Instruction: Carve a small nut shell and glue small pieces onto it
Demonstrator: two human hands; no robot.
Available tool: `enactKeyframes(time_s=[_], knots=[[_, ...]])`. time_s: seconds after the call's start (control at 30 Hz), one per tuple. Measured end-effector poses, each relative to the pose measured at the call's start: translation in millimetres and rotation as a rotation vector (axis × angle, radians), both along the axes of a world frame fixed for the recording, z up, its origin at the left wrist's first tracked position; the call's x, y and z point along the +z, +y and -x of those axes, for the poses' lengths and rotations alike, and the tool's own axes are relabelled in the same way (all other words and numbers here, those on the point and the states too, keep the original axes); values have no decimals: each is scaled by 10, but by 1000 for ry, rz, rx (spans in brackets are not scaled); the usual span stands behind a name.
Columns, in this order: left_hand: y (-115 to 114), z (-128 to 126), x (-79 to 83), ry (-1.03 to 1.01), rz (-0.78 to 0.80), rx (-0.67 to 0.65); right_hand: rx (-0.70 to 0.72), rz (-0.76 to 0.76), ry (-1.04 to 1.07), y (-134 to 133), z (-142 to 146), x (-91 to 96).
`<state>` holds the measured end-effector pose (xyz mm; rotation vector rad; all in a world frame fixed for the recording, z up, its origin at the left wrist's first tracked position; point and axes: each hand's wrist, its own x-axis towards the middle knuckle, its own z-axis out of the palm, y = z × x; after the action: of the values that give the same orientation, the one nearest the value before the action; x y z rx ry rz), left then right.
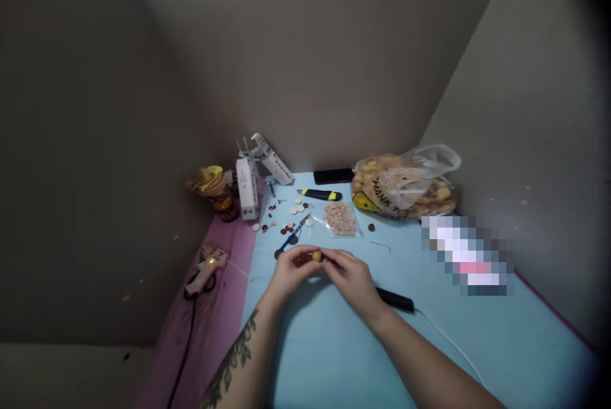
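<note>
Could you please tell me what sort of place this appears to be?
It is probably a small craft workspace: what looks like a pink glue gun lies on the left, a black-and-yellow cutter lies towards the back, and a clear packet of small beige pieces lies nearby.

Clear plastic carrier bag (405, 185) (glossy), matt wall (305, 65)

A black phone (333, 176) is laid at the back of the blue counter (344, 371), near the grey wall (305, 65). A black-and-yellow utility knife (319, 194) is placed in front of it. One white carton (247, 189) is stood upright and another carton (275, 163) is tilted behind it. A pink glue gun (206, 274) is set on the purple covering (210, 339).
</note>
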<state>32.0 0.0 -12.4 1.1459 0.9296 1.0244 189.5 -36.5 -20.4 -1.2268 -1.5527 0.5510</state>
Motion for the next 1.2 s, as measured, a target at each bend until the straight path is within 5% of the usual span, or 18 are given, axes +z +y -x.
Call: enactKeyframes(time_s=[0.5,0.87,1.2], knots=[[0,15,-54,42,-56,-6,29,-55,4,14,-58,-19],[-62,24,63,69,-166,30,46,-86,3,11,-53,-50],[-128,-20,60,-13,29,37,32,-102,-30,-15,-53,-29]])
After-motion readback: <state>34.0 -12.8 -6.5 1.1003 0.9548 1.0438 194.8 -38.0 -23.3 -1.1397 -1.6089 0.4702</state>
